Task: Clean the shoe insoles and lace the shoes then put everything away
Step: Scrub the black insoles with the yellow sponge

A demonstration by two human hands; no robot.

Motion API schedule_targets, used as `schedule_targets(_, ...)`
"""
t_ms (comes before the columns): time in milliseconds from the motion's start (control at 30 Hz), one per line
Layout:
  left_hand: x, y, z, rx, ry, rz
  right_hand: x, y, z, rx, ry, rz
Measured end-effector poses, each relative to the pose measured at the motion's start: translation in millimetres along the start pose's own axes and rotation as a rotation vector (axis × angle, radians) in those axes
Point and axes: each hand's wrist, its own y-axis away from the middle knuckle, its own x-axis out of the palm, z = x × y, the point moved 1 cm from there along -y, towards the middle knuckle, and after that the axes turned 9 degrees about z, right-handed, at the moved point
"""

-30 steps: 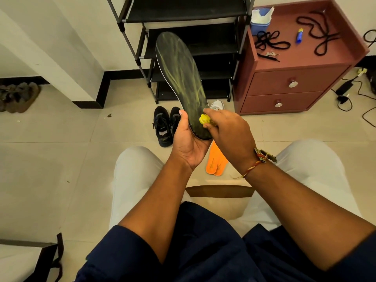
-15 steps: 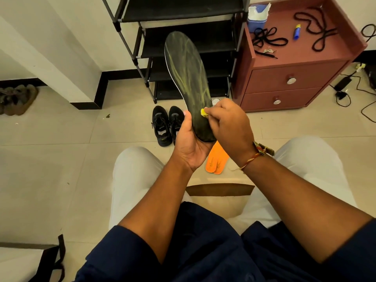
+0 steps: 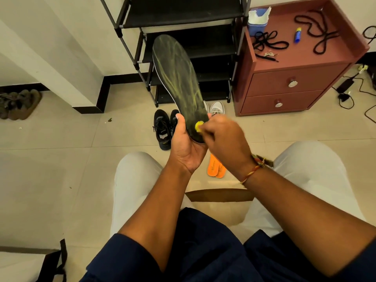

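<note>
— While the insole [image 3: 179, 82] stands tilted up off the lap, how much room is there around it?

— Its toe end reaches up in front of the black shoe rack [image 3: 183, 15], apart from it as far as I can tell; its heel end sits in the left hand [image 3: 184, 147], which wraps round that end with the thumb along the left edge; bare floor [image 3: 61, 159] lies open to the left, and the red cabinet [image 3: 284, 86] stands near on the right, its raised rim around the top.

— And the right hand [image 3: 225, 139]?

— It pinches a small yellow wad [image 3: 198, 126] and presses it on the insole near the heel; the hand is a little blurred.

— How does the insole look?

— Dark, almost black, streaked with yellowish smears along its length; a pale edge shows down the left side.

— What lies below?

— Black shoes [image 3: 163, 129] on the floor just left of the hands; a white shoe [image 3: 216, 107] beside the rack's foot; orange insoles [image 3: 216, 169] between the knees, partly hidden by the hands.

— On the cabinet?

— Black laces [image 3: 268, 42], a second lace [image 3: 321, 33] well apart from them, a small blue tube [image 3: 298, 34] between, and a blue box [image 3: 257, 21] at the back left corner.
</note>
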Motion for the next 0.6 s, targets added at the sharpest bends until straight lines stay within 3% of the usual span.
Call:
schedule_targets(133, -1, 0, -6, 0.015, -0.013, -0.017, 1, 6, 8, -0.096, -0.059, 0.112)
schedule_targets(300, -2, -3, -9, 0.043, 0.014, -0.015, -5, -5, -21, 0.051, 0.012, -0.036)
schedule_targets(500, 1, 1, -1, -0.004, -0.015, -0.037, 0, 4, 13, -0.129, -0.095, 0.051)
schedule_targets(600, 4, 4, 6, -0.037, 0.009, -0.017, -3, -5, 1, -0.075, -0.062, -0.048)
